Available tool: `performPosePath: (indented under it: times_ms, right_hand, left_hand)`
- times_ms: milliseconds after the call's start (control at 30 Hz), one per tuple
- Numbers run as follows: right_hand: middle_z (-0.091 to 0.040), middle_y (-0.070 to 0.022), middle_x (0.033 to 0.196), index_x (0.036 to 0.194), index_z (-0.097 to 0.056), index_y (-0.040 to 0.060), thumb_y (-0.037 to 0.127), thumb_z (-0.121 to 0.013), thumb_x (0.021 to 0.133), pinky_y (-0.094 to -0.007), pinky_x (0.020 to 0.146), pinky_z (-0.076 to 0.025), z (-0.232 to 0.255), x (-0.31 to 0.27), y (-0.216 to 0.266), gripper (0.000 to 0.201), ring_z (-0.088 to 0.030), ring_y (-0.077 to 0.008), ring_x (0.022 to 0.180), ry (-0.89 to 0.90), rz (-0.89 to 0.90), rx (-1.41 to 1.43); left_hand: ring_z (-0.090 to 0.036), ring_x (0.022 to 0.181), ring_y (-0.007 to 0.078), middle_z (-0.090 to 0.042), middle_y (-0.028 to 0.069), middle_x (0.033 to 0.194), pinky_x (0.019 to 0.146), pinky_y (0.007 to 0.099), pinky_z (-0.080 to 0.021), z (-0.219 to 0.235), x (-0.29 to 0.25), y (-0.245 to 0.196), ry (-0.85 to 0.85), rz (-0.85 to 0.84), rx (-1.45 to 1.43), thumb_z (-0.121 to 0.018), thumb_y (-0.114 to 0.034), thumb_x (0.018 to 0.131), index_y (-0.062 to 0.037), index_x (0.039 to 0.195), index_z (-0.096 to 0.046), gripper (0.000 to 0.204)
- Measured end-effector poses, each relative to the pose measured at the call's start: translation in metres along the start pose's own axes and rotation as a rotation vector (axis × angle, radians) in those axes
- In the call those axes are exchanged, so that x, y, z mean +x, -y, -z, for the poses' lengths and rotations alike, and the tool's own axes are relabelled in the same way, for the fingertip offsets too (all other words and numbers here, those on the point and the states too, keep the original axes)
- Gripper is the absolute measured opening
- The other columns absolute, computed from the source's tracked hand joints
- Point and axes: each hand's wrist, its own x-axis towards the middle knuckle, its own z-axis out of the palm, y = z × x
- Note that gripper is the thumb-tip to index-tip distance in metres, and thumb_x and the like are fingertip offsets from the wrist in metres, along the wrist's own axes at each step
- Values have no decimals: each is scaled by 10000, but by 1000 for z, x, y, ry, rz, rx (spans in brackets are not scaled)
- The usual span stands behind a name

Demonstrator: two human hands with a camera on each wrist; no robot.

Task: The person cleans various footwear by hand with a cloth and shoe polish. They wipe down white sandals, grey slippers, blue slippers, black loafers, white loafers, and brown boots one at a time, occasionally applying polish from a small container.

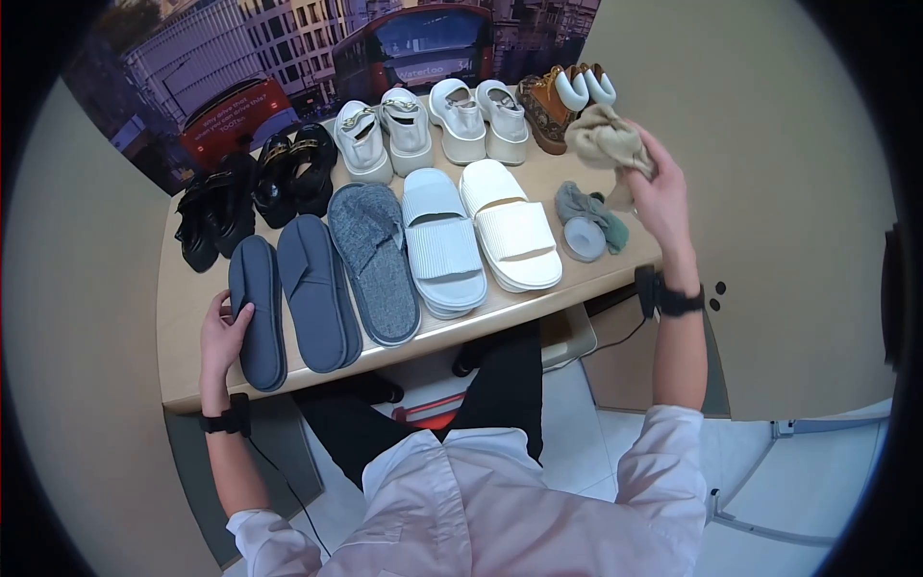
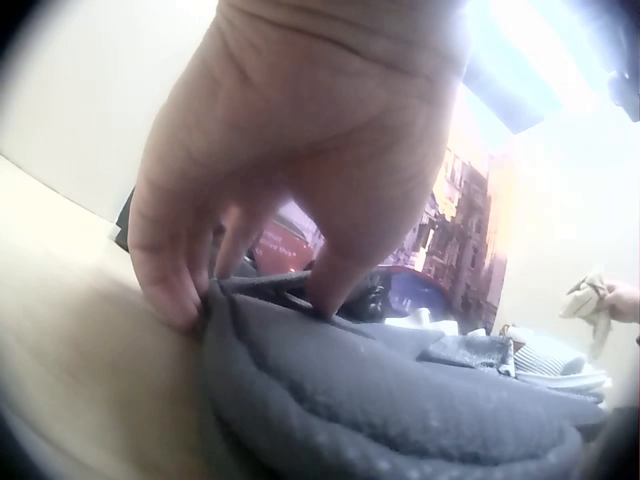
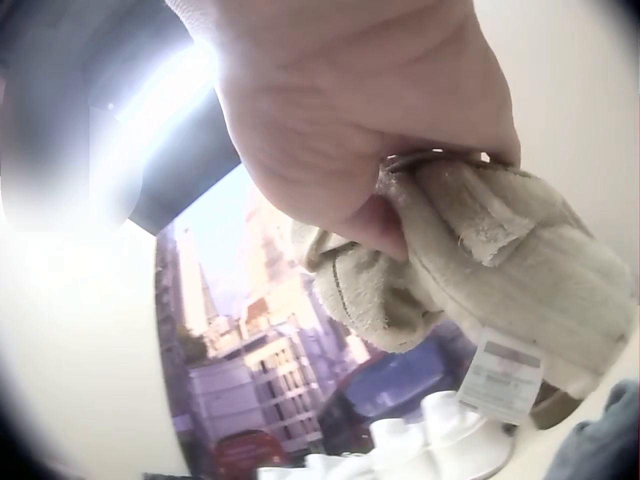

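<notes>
My left hand (image 1: 223,338) grips the edge of a dark blue-grey slipper (image 1: 263,341) at the left end of the table. In the left wrist view its thumb lies on the slipper's upper (image 2: 350,375) and the fingers go down along the outer side. Raised above the right end of the table, my right hand (image 1: 663,197) holds a bunched beige cloth (image 1: 608,144). A white printed label (image 3: 503,375) hangs from the cloth in the right wrist view. Below that hand lie a grey-green bundle (image 1: 586,207) and a round, pale-topped item (image 1: 584,238).
Beside the gripped slipper stand its mate (image 1: 312,288), a grey fabric slipper (image 1: 373,260), pale blue slides (image 1: 442,245) and white slides (image 1: 510,226). Behind are black shoes (image 1: 293,168), white shoes (image 1: 460,120) and brown shoes (image 1: 548,111). A city poster (image 1: 336,53) backs the table (image 1: 183,365).
</notes>
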Motion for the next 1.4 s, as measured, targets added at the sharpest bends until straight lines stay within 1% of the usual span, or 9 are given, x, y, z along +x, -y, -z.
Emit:
performPosePath:
  times_ms: [400, 500, 567, 667, 700, 833, 933, 1167, 1400]
  right_hand:
    - [-761, -197, 1375, 1446, -704, 28, -57, -607, 929, -423, 1125, -538, -2, 58, -170, 533, -709, -315, 1314, 159, -64, -450]
    - [-798, -156, 1238, 1446, -700, 5, 92, -510, 1059, -394, 973, -605, -21, 89, -250, 440, -767, -247, 1130, 291, -230, -74]
    - [-819, -133, 1135, 1439, -695, -26, 241, -426, 1164, -378, 869, -637, -18, 106, -329, 468, -790, -225, 1027, 895, -475, 1085]
    - [-813, -151, 1122, 1354, -735, -3, 238, -527, 1118, -456, 930, -603, -22, 61, -187, 396, -753, -317, 1052, 166, -270, -451]
    - [-781, -240, 1293, 1454, -696, 19, 131, -608, 1012, -466, 1069, -566, -4, 70, -186, 465, -722, -387, 1247, 414, -210, -872]
    - [-675, -242, 1497, 1566, -607, 39, 35, -634, 927, -458, 1142, -525, 7, 72, -238, 640, -673, -394, 1346, 369, -205, -311]
    - [-695, -218, 1464, 1578, -604, 57, 86, -678, 974, -447, 1110, -542, 16, 72, -204, 609, -694, -332, 1300, 102, 202, -524]
    - [-770, -71, 1268, 1396, -749, 88, 103, -731, 1023, -276, 847, -585, -94, -42, 72, 374, -711, -115, 1025, 536, -28, 73]
    - [-795, -258, 1034, 1349, -725, -32, 259, -739, 1007, -483, 826, -625, -252, -109, 155, 449, -789, -406, 915, 1002, 235, -16]
  left_hand:
    - [-762, 1048, 235, -752, 187, 1213, 877, 377, -640, 0, -18, -32, 64, 155, -243, -821, -278, 993, 23, 1537, -545, 680]
    - [-751, 1072, 266, -755, 178, 1195, 960, 413, -614, 3, -10, -11, -5, 101, -53, -879, -336, 955, -14, 1530, -582, 722]
    - [-753, 1100, 273, -761, 195, 1218, 975, 411, -614, 31, -21, -22, -30, 171, 27, -878, -334, 955, -17, 1550, -561, 745]
    - [-772, 1134, 305, -770, 258, 1254, 995, 443, -629, 16, -7, -30, 108, 277, -206, -896, -309, 939, 109, 1543, -474, 847]
    - [-782, 1061, 311, -792, 248, 1138, 975, 455, -634, 17, -7, -39, 145, 292, -289, -934, -320, 898, 160, 1447, -525, 835]
    - [-817, 854, 292, -816, 236, 955, 784, 416, -635, 16, 5, -28, 38, 189, 154, -1007, -479, 749, 94, 914, -777, 640]
    - [-799, 825, 279, -808, 223, 918, 767, 393, -618, 14, 12, -29, 75, 232, 140, -1027, -483, 719, 108, 942, -771, 681]
    - [-728, 811, 215, -746, 151, 884, 745, 347, -594, 6, 18, -17, 142, 278, -66, -1017, -508, 751, 56, 1040, -683, 716]
    - [-674, 800, 148, -690, 60, 904, 702, 300, -561, 11, -4, -17, 80, 219, -341, -936, -375, 902, 36, 1148, -659, 554]
